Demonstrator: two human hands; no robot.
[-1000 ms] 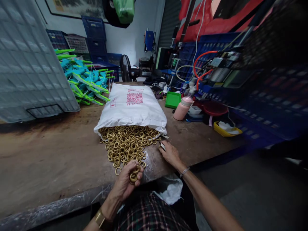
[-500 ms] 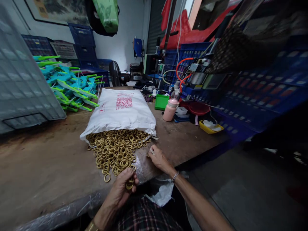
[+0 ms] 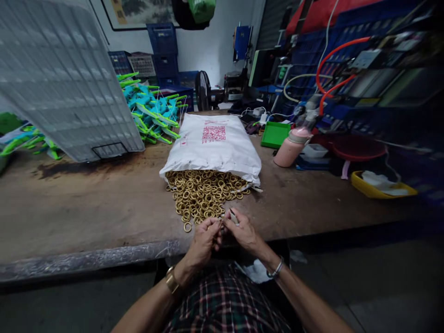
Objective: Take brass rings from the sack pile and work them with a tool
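Observation:
Many gold-coloured rings (image 3: 199, 194) spill from the open end of a white sack (image 3: 211, 148) onto the brown table (image 3: 138, 208). Just in front of the pile, at the table's near edge, my two hands meet fingertip to fingertip. My left hand (image 3: 206, 238) is closed with its fingers curled; a ring seems pinched at its fingertips, and its palm is hidden. Closed round a small pale tool with a dark tip (image 3: 234, 216) is my right hand (image 3: 244, 231), its fingertips beside the left ones.
A translucent crate (image 3: 79, 88) stands at the left, beside green and turquoise plastic parts (image 3: 152, 111). Right of the sack are a green tray (image 3: 275, 134), a pink bottle (image 3: 291, 148) and a yellow tray (image 3: 381, 187). A fan (image 3: 203, 90) stands behind.
The view has swung left. My right hand has come in to meet my left hand, and both are now together in front of the ring pile.

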